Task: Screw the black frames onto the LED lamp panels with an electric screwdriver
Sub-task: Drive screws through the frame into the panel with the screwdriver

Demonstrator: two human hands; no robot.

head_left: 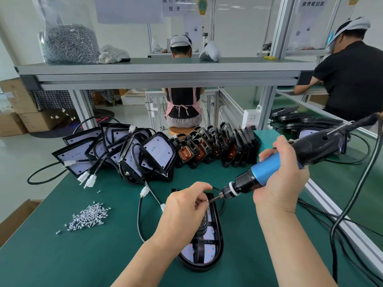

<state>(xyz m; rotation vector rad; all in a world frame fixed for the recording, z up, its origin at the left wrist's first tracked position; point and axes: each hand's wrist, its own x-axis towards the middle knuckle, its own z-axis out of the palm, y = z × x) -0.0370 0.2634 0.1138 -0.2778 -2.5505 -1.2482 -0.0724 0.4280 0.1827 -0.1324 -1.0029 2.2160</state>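
Note:
An LED lamp panel (209,247) with a black frame on it lies on the green mat in front of me. My right hand (279,179) grips a blue and black electric screwdriver (267,172), its bit (215,199) slanting down to the left. My left hand (186,206) hovers over the panel's far end and pinches a small screw at the bit's tip. The panel's far end is hidden under that hand.
Loose screws (88,216) lie in a heap at the left. Finished panels with cables (124,152) are stacked behind, beside a row of black frames (217,148). The screwdriver cable (356,195) hangs at the right by an aluminium rail (331,206). Two people work beyond the bench.

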